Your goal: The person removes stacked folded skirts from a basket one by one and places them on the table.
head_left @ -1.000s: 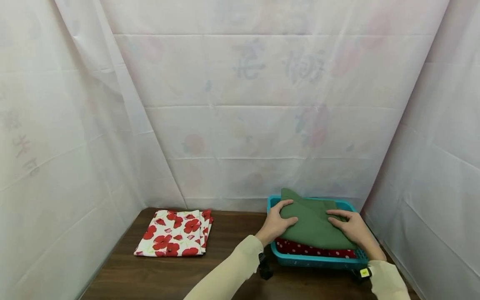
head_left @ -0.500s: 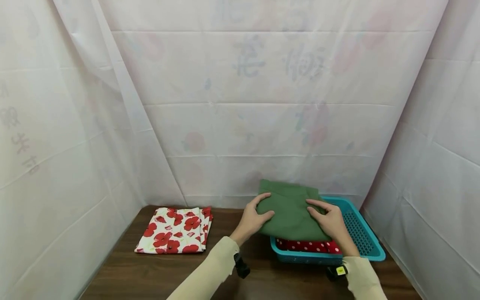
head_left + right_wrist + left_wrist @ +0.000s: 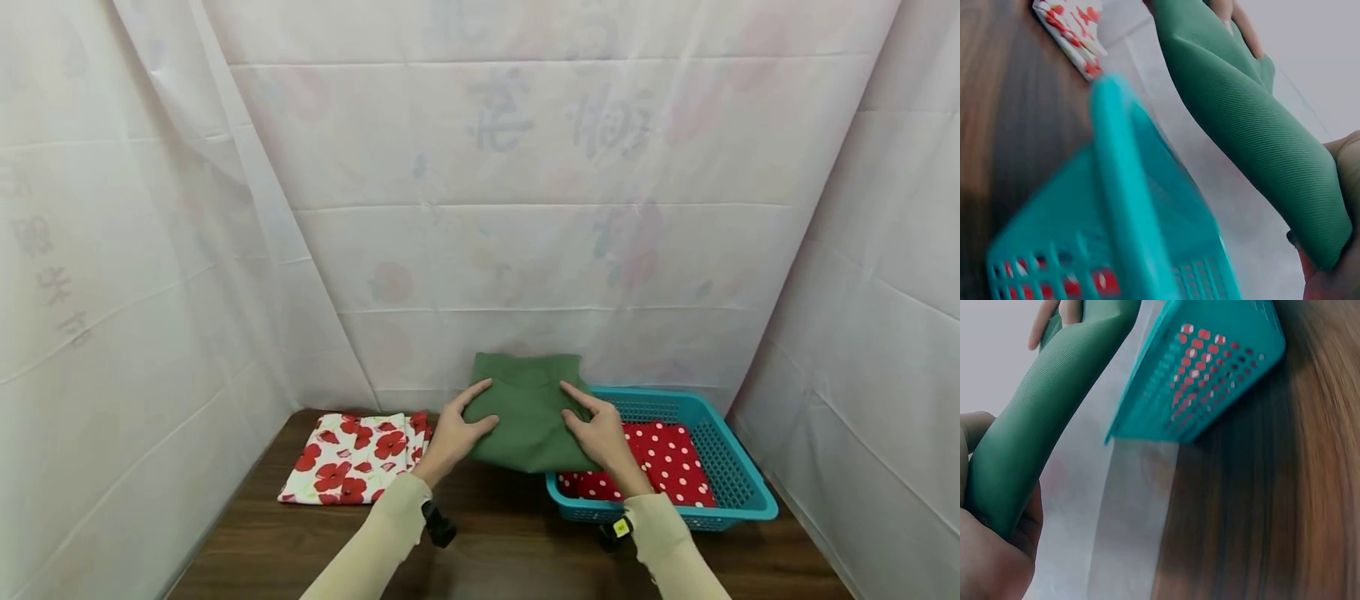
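A folded green cloth (image 3: 528,417) hangs in the air between my hands, clear of the table in both wrist views. My left hand (image 3: 456,429) grips its left edge, thumb on top and fingers curled beneath. On the opposite edge my right hand (image 3: 603,433) pinches the fabric the same way. The turquoise plastic basket (image 3: 738,475) stands just to the right, its left end partly behind the cloth and my right hand. Inside it lies a folded red cloth with white dots (image 3: 675,462), partly covered by my right wrist.
On the table's left lies a folded white cloth with red flowers (image 3: 345,458), close to my left forearm. Brown wooden table top (image 3: 502,542) shows in front of the basket. White curtains (image 3: 525,250) enclose the table at the back and both sides.
Both hands have carried the green cloth leftward out from over the basket. The red dotted cloth in the basket shows much more now. The flowered cloth stays put.
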`<state>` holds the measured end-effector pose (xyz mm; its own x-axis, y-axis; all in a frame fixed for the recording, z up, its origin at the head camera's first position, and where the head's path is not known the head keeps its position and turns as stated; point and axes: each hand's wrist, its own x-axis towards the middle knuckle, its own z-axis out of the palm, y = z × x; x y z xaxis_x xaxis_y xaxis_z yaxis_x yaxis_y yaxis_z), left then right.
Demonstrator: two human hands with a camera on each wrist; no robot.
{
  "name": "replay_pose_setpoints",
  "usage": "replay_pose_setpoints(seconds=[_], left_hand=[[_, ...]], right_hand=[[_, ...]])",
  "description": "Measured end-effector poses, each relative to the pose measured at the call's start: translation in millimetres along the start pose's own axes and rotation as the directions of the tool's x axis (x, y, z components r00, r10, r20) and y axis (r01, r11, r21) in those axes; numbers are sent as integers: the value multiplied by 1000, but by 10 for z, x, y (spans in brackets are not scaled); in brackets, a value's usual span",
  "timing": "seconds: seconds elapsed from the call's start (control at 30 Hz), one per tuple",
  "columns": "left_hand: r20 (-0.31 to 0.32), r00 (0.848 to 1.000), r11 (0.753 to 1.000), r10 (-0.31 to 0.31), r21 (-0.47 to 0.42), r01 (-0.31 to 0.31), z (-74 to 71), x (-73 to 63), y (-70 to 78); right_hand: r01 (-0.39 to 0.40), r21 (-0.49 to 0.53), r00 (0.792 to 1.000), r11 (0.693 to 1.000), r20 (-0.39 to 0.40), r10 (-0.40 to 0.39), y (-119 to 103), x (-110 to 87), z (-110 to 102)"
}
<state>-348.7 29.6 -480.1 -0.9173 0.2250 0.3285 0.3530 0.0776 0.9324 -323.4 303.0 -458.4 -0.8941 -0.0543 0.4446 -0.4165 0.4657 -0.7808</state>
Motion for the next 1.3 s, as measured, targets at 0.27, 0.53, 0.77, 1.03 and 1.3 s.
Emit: replay_pose_setpoints(seconds=[0.27,0.53,0.77,1.03,1.3], left_hand=[[-34,999,1000,-8,28,9,-333,-163,-106],[-76,997,999,-29,37,32,-613,-351,-254],[-112,992,996,-61,56,67,-785,-544,-388],[-108,991,992,-83,83,92,-840,-645,-486],[-83,989,977,-119,168,132,-818,-638,-649]], right_hand=[[17,-63,999,998,45,-14,-96,43,386],[45,-107,995,993,90,-35,-191,3,682],[33,-94,983,995,184,-15,-210,-103,941],[17,-118,988,993,154,1,-146,-202,1156],[-26,-129,998,991,60,34,-13,-272,1342]])
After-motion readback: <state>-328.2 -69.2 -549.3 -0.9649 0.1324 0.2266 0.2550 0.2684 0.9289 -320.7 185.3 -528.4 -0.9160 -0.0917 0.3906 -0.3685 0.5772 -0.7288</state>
